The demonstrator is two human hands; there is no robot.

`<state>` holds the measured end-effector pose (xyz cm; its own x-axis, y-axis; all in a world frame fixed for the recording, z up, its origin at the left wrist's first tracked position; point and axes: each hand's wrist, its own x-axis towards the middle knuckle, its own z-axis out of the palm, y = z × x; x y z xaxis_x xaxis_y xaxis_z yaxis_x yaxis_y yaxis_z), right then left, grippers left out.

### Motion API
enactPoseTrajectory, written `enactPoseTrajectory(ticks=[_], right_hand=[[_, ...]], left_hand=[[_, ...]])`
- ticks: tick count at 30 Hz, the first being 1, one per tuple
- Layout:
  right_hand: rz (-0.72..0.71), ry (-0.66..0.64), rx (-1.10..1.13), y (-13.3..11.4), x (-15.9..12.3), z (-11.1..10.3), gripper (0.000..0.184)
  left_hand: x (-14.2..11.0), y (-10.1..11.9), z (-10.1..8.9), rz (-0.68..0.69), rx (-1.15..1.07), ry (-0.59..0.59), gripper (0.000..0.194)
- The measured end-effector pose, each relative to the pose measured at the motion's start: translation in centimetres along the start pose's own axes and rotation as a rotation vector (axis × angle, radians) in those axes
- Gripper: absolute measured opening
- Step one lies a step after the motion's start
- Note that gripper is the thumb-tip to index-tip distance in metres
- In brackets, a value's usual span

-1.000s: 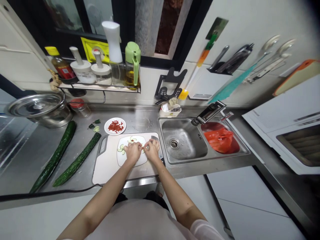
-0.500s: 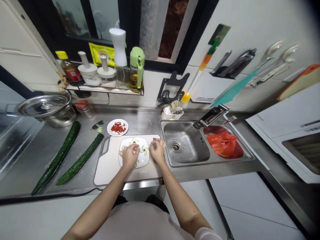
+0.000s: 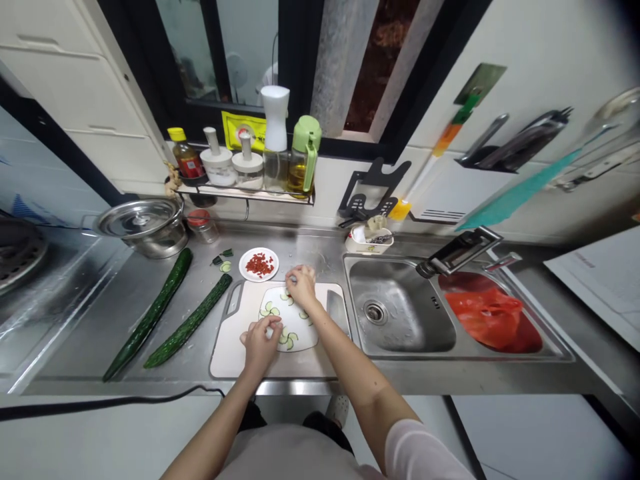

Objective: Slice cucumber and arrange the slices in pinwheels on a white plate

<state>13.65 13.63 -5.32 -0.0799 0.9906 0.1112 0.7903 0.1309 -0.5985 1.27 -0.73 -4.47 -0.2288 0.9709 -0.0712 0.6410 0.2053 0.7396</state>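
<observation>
A white square plate (image 3: 300,339) lies on a pale cutting board (image 3: 227,357). On it, thin cucumber slices (image 3: 289,339) are laid out in pinwheel clusters. Over the plate's front left edge is my left hand (image 3: 260,341), thumb and fingertips pinched together; what they hold is too small to make out. My right hand (image 3: 301,285) reaches across to the plate's far edge with its fingers curled together, partly covering a cluster there. Just left of it stands a small white dish (image 3: 244,268) of chopped red pieces (image 3: 259,265). A knife blade (image 3: 338,311) rests on the board's right side.
Two whole cucumbers (image 3: 150,320) lie to the left, with cut ends (image 3: 223,257) near them. Behind are a lidded steel pot (image 3: 150,230), a red-lidded jar (image 3: 203,227) and a condiment shelf (image 3: 230,192). At right is a sink (image 3: 400,313) with a red bag (image 3: 487,313).
My right hand has gone from the plate's right side to its far edge, near the small dish. My left hand has drawn back toward the front left edge. The view has shifted left.
</observation>
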Motion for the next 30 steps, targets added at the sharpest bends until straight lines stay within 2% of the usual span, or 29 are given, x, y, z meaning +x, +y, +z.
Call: enactPoseTrajectory(ticks=[4, 13, 21, 30], right_hand=[[-0.095, -0.123, -0.049, -1.8, 2.3, 2.5, 0.015], [-0.220, -0.252, -0.184, -4.5, 6.1, 6.3, 0.020], [-0.264, -0.315, -0.356, -5.5, 7.7, 7.6, 0.022], [-0.263, -0.307, -0.269, -5.6, 7.9, 8.0, 0.017]], left_hand=[[-0.3, -0.5, -0.3, -0.004, -0.014, 0.028, 0.020], [-0.4, -1.4, -0.8, -0.031, -0.034, 0.049, 0.021], [0.0, -1.9, -1.2, -0.058, -0.047, 0.054, 0.022], [0.0, -1.7, -1.4, -0.087, -0.063, 0.038, 0.024]])
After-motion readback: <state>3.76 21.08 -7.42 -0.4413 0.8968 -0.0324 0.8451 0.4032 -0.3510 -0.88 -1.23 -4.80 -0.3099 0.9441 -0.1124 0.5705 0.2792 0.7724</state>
